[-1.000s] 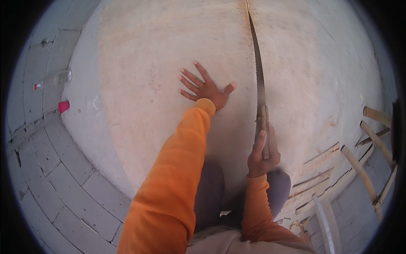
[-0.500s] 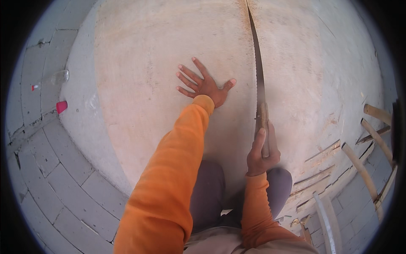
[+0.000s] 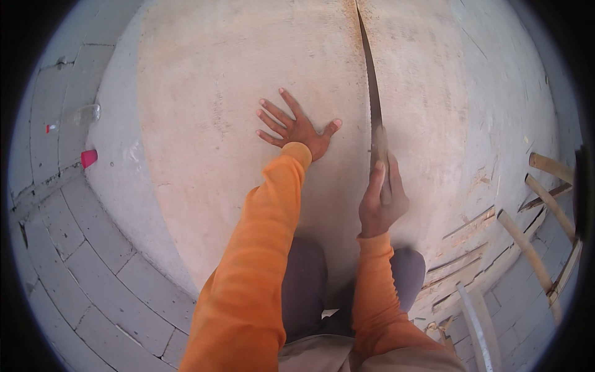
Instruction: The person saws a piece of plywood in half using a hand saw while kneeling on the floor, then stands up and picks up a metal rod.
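Saw [image 3: 372,80], one only, runs in the head view from just right of centre up to the top edge of the frame, its toothed edge facing left; where the blade ends cannot be told. Two hands show. The right hand [image 3: 382,208], right of centre, is closed around the saw's handle, which is blurred and partly covered by the fingers. The left hand [image 3: 302,134], near the centre, lies palm down with all five digits spread wide on one broad pale board [image 3: 211,173], which fills the middle and is cut off at the top. Brownish dust [image 3: 349,25] marks the board beside the blade at upper middle.

Two orange sleeves [image 3: 245,273] rise from the lower edge, where the frame cuts off the left one. Two knees [image 3: 303,273] show at lower middle, both partly hidden by the arms. At the left are one clear bottle [image 3: 80,116], its outline faint, and one pink cup [image 3: 89,158], with grey blocks [image 3: 111,273] below. At the right stand at least three wooden poles [image 3: 527,245], their far ends lost toward the dark rim, and one pale strip [image 3: 477,325] runs off the lower right edge
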The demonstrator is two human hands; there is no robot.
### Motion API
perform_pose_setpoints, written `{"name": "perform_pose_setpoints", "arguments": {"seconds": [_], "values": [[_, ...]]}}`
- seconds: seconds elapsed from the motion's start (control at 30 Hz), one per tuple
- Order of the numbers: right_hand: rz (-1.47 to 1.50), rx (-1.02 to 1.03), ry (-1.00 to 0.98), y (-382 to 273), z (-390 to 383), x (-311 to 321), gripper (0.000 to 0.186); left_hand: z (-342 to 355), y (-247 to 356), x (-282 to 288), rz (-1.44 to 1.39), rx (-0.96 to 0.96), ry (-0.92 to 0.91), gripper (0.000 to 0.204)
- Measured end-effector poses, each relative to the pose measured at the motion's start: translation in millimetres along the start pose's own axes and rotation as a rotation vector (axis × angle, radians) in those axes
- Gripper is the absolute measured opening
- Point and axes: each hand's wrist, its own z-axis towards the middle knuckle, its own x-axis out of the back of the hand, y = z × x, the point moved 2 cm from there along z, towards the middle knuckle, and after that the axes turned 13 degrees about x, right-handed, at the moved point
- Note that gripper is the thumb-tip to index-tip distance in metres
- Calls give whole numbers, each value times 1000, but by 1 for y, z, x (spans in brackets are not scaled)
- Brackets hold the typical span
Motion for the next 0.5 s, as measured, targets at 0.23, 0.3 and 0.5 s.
{"name": "perform_pose_setpoints", "arguments": {"seconds": [0.23,0.3,0.5], "values": [[125,17,37,37,128,-81,34,0,5,-2,1,-4,-12,153],[107,28,32,37,125,-87,35,1,3,-1,-12,-5,-12,153],[10,38,-4,31,127,-81,36,-1,10,-1,0,-27,-14,153]]}}
